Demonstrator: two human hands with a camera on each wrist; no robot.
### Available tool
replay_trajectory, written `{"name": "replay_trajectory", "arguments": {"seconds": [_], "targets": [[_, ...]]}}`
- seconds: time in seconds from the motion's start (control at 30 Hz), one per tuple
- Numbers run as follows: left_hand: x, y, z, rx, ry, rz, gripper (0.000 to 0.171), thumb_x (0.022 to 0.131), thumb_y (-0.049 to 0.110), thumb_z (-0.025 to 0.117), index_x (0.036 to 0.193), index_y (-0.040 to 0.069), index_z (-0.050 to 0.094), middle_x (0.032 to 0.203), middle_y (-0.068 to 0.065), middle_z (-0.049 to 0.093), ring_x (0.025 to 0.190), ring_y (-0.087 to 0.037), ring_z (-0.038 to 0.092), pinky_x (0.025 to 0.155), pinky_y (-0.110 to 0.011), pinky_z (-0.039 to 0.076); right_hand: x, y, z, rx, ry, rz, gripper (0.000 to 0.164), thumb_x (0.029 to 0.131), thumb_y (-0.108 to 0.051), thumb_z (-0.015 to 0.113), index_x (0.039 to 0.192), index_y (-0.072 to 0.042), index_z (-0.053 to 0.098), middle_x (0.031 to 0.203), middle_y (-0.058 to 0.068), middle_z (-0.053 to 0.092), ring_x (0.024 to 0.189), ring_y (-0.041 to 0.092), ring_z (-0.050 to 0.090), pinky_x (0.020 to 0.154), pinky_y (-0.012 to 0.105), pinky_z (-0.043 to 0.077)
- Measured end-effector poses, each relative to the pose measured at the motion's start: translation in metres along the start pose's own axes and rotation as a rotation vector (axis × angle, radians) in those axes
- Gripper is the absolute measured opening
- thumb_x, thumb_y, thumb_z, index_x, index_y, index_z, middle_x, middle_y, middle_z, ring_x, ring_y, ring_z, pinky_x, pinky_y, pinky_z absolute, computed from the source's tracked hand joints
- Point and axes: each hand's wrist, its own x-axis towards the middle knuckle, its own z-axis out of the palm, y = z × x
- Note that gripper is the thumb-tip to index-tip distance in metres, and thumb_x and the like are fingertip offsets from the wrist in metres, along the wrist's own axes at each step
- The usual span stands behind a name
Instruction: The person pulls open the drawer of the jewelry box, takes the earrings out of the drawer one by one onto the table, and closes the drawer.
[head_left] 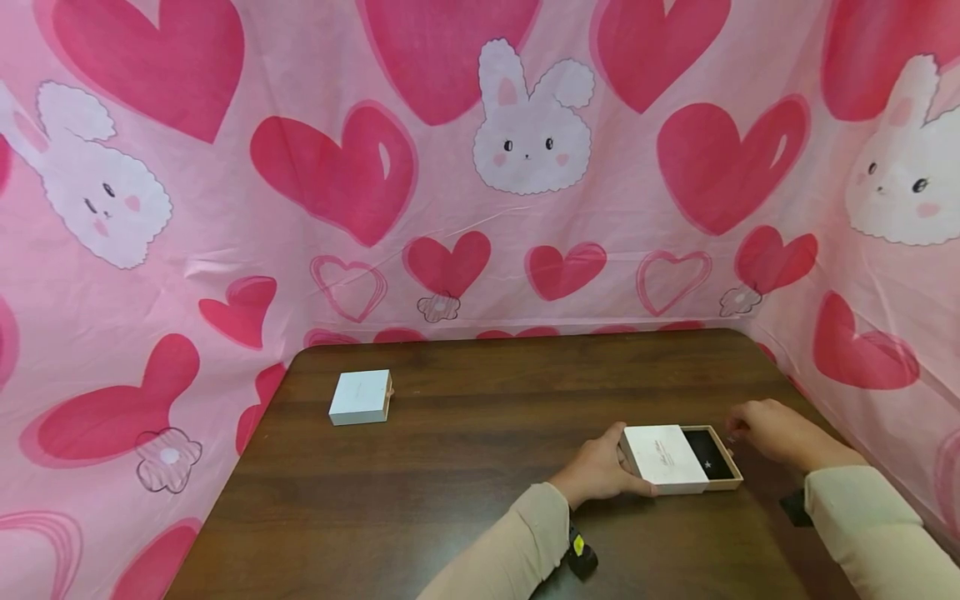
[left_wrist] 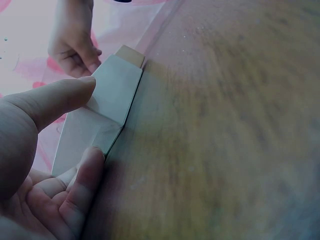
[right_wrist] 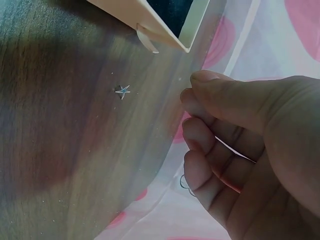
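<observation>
At about three o'clock on the brown table [head_left: 480,375], the left hand [head_left: 600,467] grips the nine o'clock end of a white box sleeve [head_left: 663,458], thumb at the near edge and fingers at the far one. I think this spread hold is for keeping the sleeve steady, because its drawer [head_left: 724,485] stands partly out toward three o'clock and could drag it. In the drawer, one tiny star [head_left: 707,465] lies on a black lining [head_left: 700,446], probably dark and flat so that so small a piece shows well. The right hand [head_left: 776,433] is apart from the drawer, toward two o'clock, its fingers bent and thumb tip near the index; whether they pinch something very small, I cannot tell. In the right wrist view, a second star [right_wrist: 123,91] seems to lie on the wood, with the ribbon tab [right_wrist: 146,40] at its one o'clock and the fingertips, well apart, at three. A closed white box [head_left: 358,398] sits toward ten o'clock, away from the work.
</observation>
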Motion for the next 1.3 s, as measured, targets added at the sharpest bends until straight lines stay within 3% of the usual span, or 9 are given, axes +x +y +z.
{"name": "replay_trajectory", "arguments": {"seconds": [0.53,0.8,1.03,1.3], "targets": [[0.002,-0.001,0.003,-0.008,0.002,-0.007,0.098,0.062,0.037,0.093,0.142,0.020,0.040,0.083,0.013,0.056,0.078,-0.004,0.052,0.075,-0.023,0.043,-0.010,-0.010,0.000,-0.013,0.048,-0.039,0.012,0.079,0.002,0.074,0.078,-0.009,0.068,0.073,-0.002,0.062,0.066,0.016,0.057,0.064,0.043,0.051],[0.002,-0.001,0.002,-0.010,0.005,0.001,0.092,0.062,0.036,0.094,0.137,0.024,0.043,0.083,0.013,0.057,0.076,-0.005,0.053,0.072,-0.023,0.043,-0.010,-0.013,-0.001,-0.004,0.018,-0.010,0.012,0.079,0.000,0.075,0.080,-0.010,0.069,0.073,-0.004,0.061,0.066,0.017,0.056,0.065,0.043,0.051],[0.003,-0.001,0.002,0.003,0.007,-0.003,0.098,0.062,0.038,0.093,0.142,0.020,0.040,0.088,0.014,0.058,0.080,-0.004,0.052,0.075,-0.023,0.043,-0.010,-0.017,-0.001,-0.006,0.030,-0.032,0.014,0.078,0.001,0.075,0.079,-0.011,0.068,0.073,-0.006,0.060,0.067,0.016,0.057,0.065,0.043,0.051],[0.001,0.001,0.000,0.002,0.002,-0.003,0.101,0.063,0.036,0.093,0.145,0.017,0.037,0.076,0.012,0.056,0.072,-0.005,0.052,0.070,-0.023,0.044,-0.012,-0.019,0.001,-0.024,0.069,-0.079,0.020,0.076,0.001,0.076,0.075,-0.016,0.066,0.071,-0.009,0.059,0.065,0.013,0.055,0.063,0.040,0.049]]}}
